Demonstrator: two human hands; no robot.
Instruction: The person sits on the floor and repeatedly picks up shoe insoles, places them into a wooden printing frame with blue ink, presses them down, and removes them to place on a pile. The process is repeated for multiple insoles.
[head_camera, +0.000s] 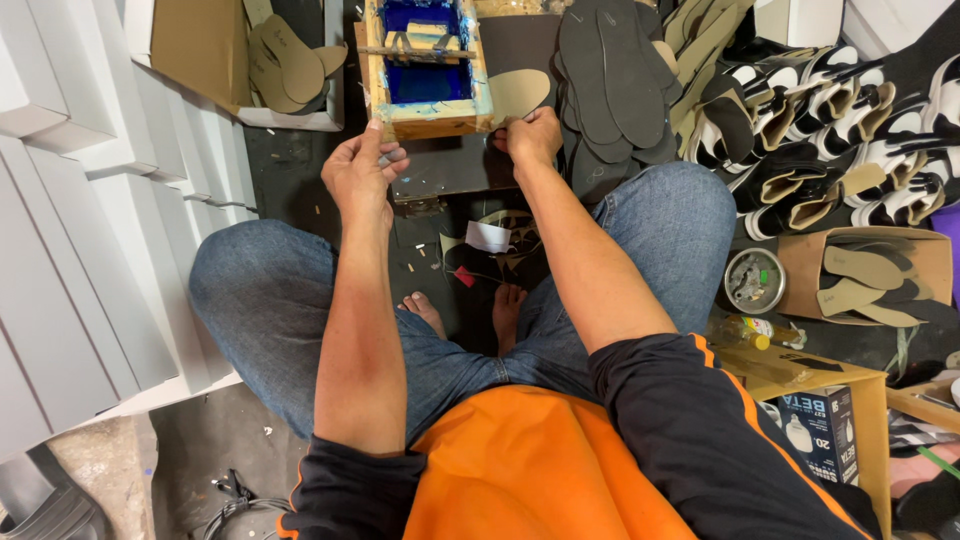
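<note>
The person sits cross-legged on the floor, both forearms reaching toward twelve o'clock. The left hand (362, 172) is curled at the near left corner of a wooden screen-printing frame (432, 118), thumb up against the wood and fingers folded narrow; I cannot tell whether it truly grips the frame or only steadies it. The right hand (530, 135) is closed in a pinch at the frame's near right corner, where a tan insole (518, 93) pokes out from under the frame at about one o'clock; the fingertips meet the insole's near edge. Blue ink (425, 82) covers the mesh inside the frame, and a wooden squeegee (425, 45) lies across it near the far end. The frame rests on a dark worktop (450, 170) just beyond the knees.

At one to two o'clock of the frame lies a stack of black soles (610, 70), and further out at three o'clock a heap of black-and-white sandals (850, 130). A cardboard box (935, 260) with tan insoles sits at four o'clock, a round tin (754, 280) just beside it. White boxes (90, 220) are stacked along nine o'clock, and more tan insoles (285, 65) lie in a tray at eleven o'clock.
</note>
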